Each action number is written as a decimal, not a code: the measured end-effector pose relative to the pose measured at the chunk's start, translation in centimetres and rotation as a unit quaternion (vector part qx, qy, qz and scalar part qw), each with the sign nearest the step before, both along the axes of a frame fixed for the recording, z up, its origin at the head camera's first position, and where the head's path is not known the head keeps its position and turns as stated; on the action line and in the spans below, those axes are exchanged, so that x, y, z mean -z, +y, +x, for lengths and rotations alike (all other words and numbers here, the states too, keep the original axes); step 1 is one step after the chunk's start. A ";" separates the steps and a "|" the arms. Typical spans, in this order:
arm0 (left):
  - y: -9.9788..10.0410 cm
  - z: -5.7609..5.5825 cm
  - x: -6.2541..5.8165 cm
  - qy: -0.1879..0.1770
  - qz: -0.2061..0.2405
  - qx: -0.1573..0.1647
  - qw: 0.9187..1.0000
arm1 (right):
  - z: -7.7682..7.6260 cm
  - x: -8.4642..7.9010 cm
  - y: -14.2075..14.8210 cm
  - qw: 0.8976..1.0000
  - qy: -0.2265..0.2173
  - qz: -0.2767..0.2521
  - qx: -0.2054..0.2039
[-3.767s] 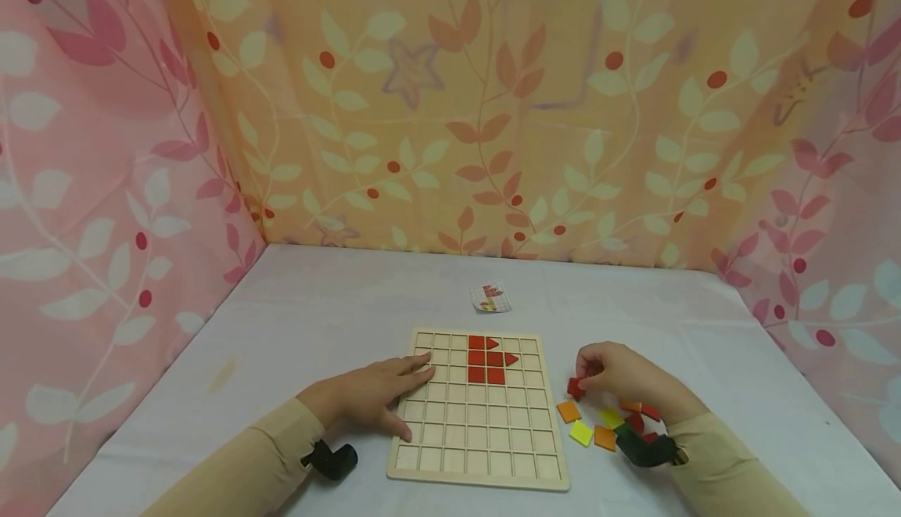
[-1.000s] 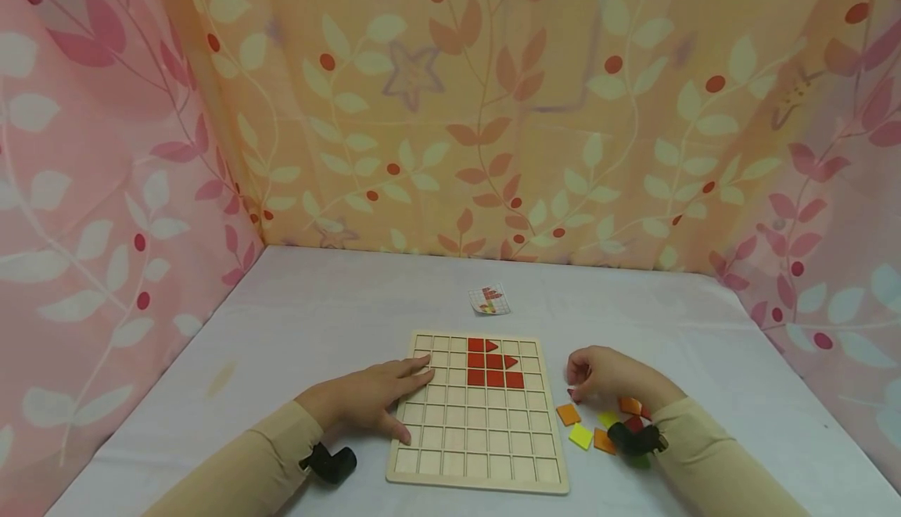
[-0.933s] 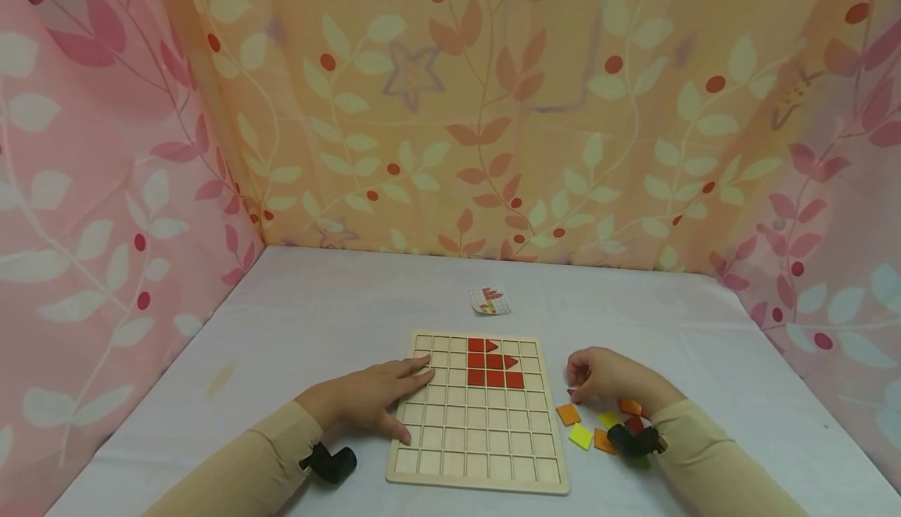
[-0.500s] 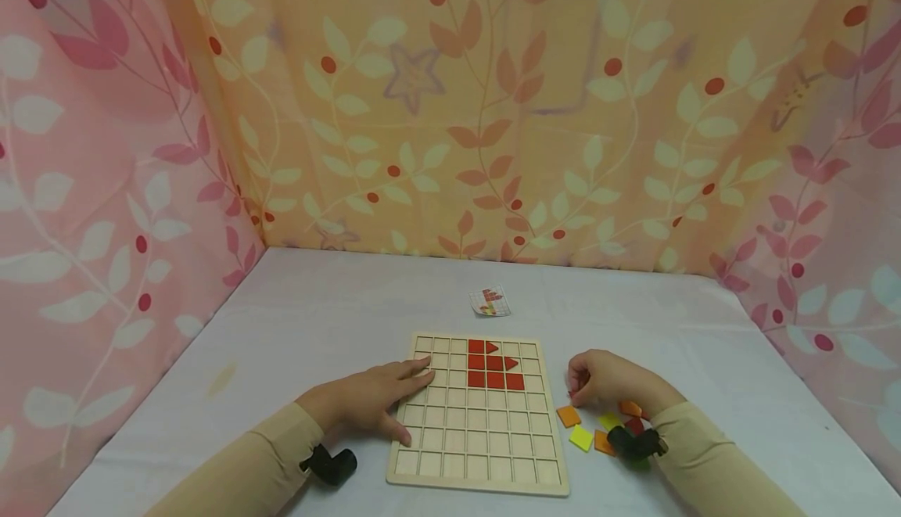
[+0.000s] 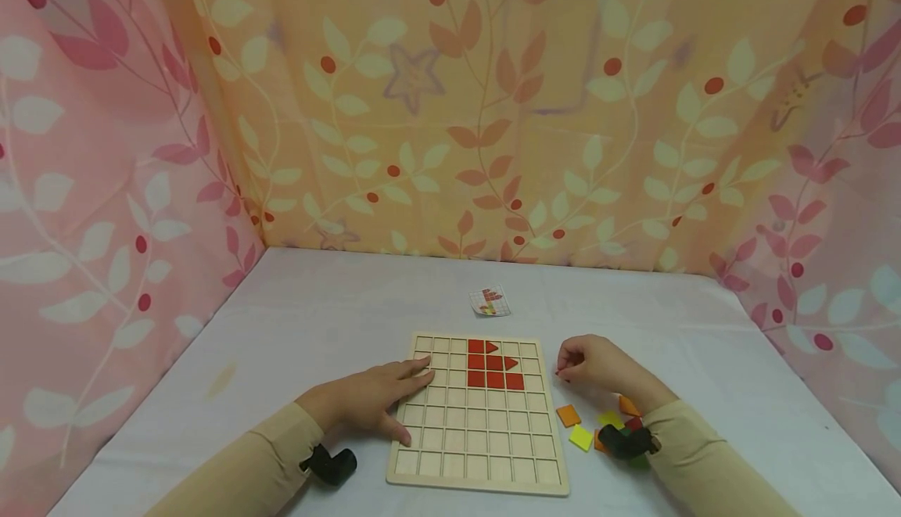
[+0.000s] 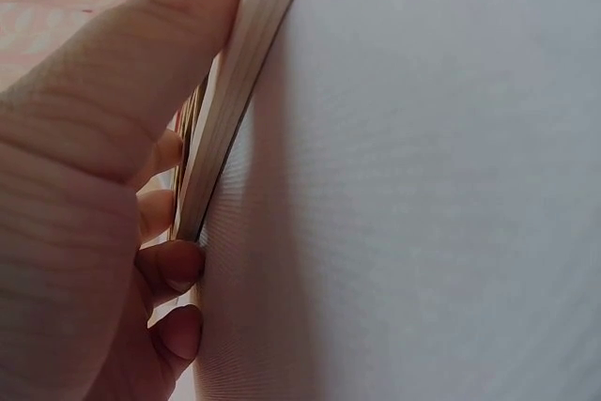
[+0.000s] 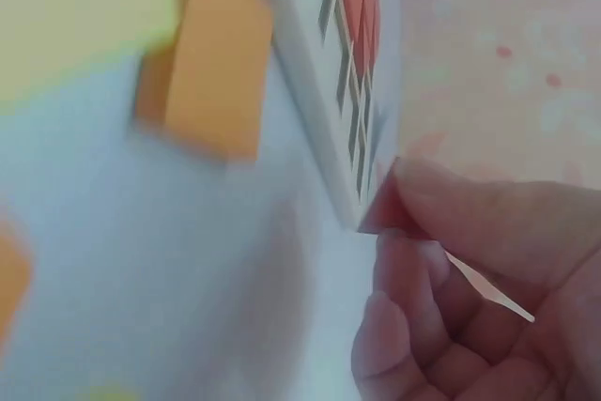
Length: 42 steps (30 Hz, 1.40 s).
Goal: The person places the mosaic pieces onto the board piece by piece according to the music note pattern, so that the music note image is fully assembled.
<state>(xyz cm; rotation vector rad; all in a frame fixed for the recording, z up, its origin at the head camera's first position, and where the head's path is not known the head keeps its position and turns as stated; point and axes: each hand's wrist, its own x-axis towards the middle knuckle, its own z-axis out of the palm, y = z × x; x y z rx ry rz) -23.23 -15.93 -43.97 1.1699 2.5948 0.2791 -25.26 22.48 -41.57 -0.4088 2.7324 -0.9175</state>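
Note:
The wooden grid board (image 5: 476, 442) lies on the white table before me. Red square tiles (image 5: 495, 363) and two red triangular tiles (image 5: 511, 363) sit in its upper cells. My left hand (image 5: 367, 398) rests on the board's left edge, fingers spread and thumb lower down; the left wrist view shows the thumb (image 6: 141, 53) along that edge. Just off the board's right edge, my right hand (image 5: 602, 364) pinches a small red tile, mostly hidden in the head view. In the right wrist view this red tile (image 7: 385, 211) looks triangular, held between thumb and fingers.
Loose orange tiles (image 5: 568, 415), yellow tiles (image 5: 580, 437) and a red tile (image 5: 634, 423) lie right of the board, partly under the right wrist's black camera (image 5: 625, 442). Behind the board lies a small pattern card (image 5: 489, 300). Patterned cloth (image 5: 422, 149) encloses the table.
A third red square has joined the board's third row since the oldest frame. In the last half second my right hand has risen from the loose tiles toward the board, carrying the red tile.

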 end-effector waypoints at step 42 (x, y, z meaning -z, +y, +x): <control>0.0 -0.1 0.1 -0.002 0.010 0.007 1.000 | 0.3 0.8 -4.0 0.997 -0.059 -0.014 0.036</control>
